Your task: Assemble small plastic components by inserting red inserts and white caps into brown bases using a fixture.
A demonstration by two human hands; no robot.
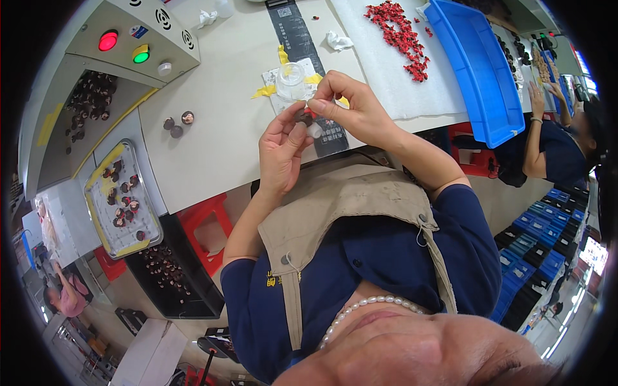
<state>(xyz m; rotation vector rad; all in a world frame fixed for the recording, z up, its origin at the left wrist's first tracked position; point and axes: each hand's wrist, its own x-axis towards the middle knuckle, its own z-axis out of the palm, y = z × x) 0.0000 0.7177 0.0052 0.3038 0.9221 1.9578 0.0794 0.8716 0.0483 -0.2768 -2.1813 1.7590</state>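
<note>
Over the table's near edge my left hand [281, 151] is closed, its fingertips and thumb gripping a small dark brown round piece [302, 118]. My right hand [354, 110] meets it from the right, thumb and forefinger pinched on a small red piece [310, 112] that touches the brown one. Fingers partly hide both pieces. Just below the fingertips shows a small white cylindrical thing [315, 130]. Beyond the hands, a clear round cup [291, 77] stands on a white board held by yellow tape [262, 92]. A long black printed strip [293, 32] runs beneath.
Many red pieces [412, 48] lie on a white sheet [386, 96], beside a blue tray [479, 83]. Left are a machine with lit buttons [108, 40], several brown balls [176, 131], a metal tray [152, 219] and a black bin [199, 283]. Another person [560, 148] sits right.
</note>
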